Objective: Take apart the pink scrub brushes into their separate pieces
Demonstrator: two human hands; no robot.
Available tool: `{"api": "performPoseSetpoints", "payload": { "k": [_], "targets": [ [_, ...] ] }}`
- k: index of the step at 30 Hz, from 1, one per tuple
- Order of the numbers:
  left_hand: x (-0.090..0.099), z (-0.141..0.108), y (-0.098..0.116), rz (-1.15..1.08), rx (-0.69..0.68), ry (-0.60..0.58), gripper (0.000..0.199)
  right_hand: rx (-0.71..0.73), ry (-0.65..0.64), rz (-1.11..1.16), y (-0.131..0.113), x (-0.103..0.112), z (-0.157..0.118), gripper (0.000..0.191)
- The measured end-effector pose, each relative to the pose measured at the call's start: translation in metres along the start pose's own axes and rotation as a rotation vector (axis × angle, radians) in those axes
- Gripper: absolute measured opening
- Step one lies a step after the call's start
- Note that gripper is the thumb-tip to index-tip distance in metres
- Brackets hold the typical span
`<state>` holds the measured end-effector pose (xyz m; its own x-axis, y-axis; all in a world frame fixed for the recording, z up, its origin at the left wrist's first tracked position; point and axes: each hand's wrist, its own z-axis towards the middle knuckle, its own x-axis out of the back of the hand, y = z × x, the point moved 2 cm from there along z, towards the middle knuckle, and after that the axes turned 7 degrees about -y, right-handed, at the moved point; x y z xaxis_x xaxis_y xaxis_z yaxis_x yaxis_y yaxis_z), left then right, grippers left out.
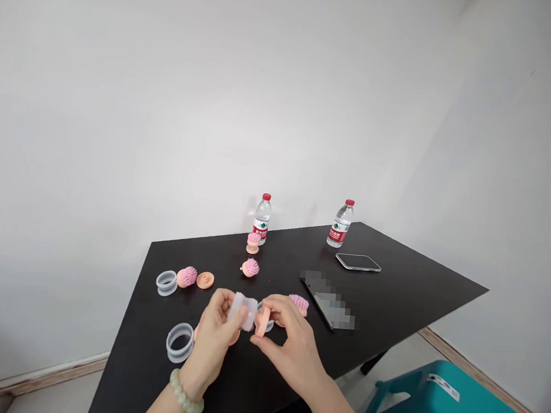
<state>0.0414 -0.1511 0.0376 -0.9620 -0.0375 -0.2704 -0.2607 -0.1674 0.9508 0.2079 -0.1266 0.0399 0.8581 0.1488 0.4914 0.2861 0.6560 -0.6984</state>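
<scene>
My left hand (217, 328), with a pale green bead bracelet at the wrist, is closed on a translucent ring (242, 310). Just to its right, my right hand (289, 336) pinches a peach disc (262, 321) on its edge, its stem toward the ring. Whether disc and ring touch is unclear. Beneath and behind the hands lie more peach parts and a clear ring, partly hidden. A pink bristle head (299, 303) shows behind my right hand. On the left are two clear rings (180, 343), a bristle head (187, 277) and a peach disc (205, 280).
An assembled brush (253, 243) stands before a water bottle (262, 218), with a loose bristle head (250, 268) nearer. Another bottle (340, 223) and a phone (358, 262) are at the back right. A blurred dark item (329, 301) lies nearer. A teal stool (459, 408) stands beside the black table (406, 285).
</scene>
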Motion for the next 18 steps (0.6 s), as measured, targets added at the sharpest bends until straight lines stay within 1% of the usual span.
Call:
{"api": "performPoseSetpoints", "payload": {
  "k": [2,4,6,7,8,9,11,13,15,18],
  "targets": [
    [0.008,0.005,0.003,-0.039,-0.03,0.079,0.046,0.024,0.019,-0.073,-0.003,0.005,0.004,0.047],
    [0.015,0.009,0.008,-0.029,-0.09,0.165,0.047,0.029,0.019,-0.12,-0.004,0.008,0.015,0.047],
    [0.021,0.012,0.011,0.035,-0.136,0.21,0.047,0.019,-0.051,-0.182,-0.003,0.008,0.034,0.052],
    [0.022,0.012,0.011,0.078,-0.149,0.206,0.046,0.022,-0.115,-0.232,-0.001,0.005,0.045,0.055],
    [0.023,0.013,0.011,0.121,-0.159,0.197,0.045,0.034,-0.169,-0.273,0.002,0.001,0.057,0.056],
    [0.024,0.013,0.01,0.16,-0.168,0.192,0.044,0.047,-0.214,-0.31,0.005,-0.004,0.07,0.053],
    [0.027,0.013,0.008,0.237,-0.18,0.198,0.044,0.069,-0.294,-0.384,0.014,-0.017,0.093,0.044],
    [0.03,0.013,0.007,0.317,-0.192,0.229,0.043,0.078,-0.371,-0.473,0.025,-0.032,0.113,0.034],
    [0.033,0.014,0.007,0.378,-0.201,0.256,0.042,0.07,-0.434,-0.562,0.035,-0.047,0.129,0.026],
    [0.037,0.015,0.008,0.399,-0.216,0.288,0.04,0.051,-0.501,-0.682,0.047,-0.063,0.142,0.026]
  ]
}}
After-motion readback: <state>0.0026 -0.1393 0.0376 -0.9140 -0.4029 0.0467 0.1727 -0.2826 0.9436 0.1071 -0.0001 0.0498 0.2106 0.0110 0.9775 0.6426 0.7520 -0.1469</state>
